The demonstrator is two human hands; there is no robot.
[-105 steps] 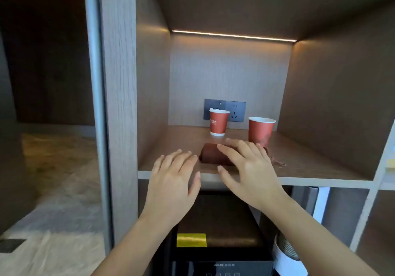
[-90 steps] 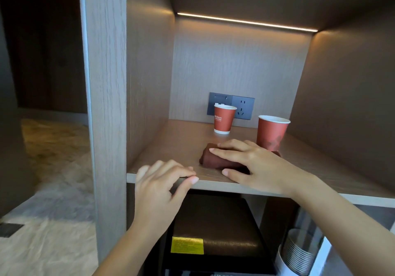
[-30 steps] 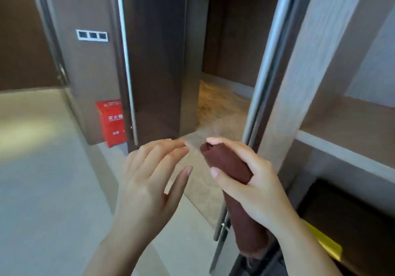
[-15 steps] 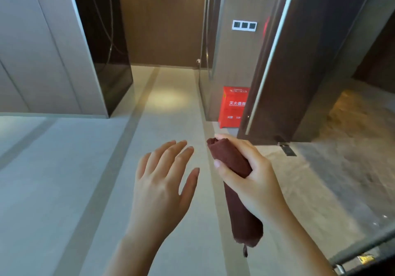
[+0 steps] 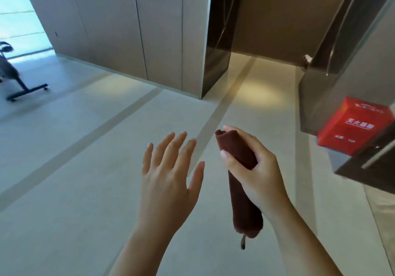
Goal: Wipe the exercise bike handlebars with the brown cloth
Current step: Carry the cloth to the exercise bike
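Observation:
My right hand grips the brown cloth, rolled into a long tube that hangs down from my fist over the floor. Beside it, my left hand is held flat with fingers spread and nothing in it. The exercise bike shows only partly at the far left edge: a dark frame, a black floor foot and a bit of a curved handlebar. Both hands are far from it.
Pale tiled floor with darker stripes stretches ahead. Grey wall panels and a dark glossy column stand at the back. A red box sits on the floor at the right, beside a metal-framed door edge.
My right hand took the rolled cloth off the shelf with the red cups. The view has swung left from the cabinet to the hallway, and the bike has come into view.

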